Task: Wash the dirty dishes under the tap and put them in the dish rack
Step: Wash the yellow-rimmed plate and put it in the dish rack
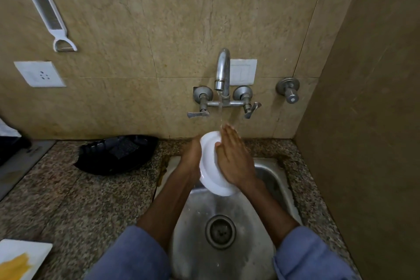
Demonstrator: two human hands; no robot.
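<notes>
A white bowl (210,161) is held on edge over the steel sink (268,173), its underside facing right. My left hand (189,159) grips it from the left, fingers hidden behind it. My right hand (234,159) lies flat against the bowl's underside, fingers spread upward. Water runs from the tap (221,70) in a thin stream onto my right fingertips and the bowl's top edge. A black dish rack (118,153) sits on the counter left of the sink. A white square plate (22,257) smeared with yellow lies at the bottom left.
The granite counter (79,200) surrounds the sink. A grater-peeler (48,16) hangs on the tiled wall above a socket (39,74). A brown side wall (368,120) closes the right. A spare valve (288,90) sticks out right of the tap handles. Dark items lie at far left.
</notes>
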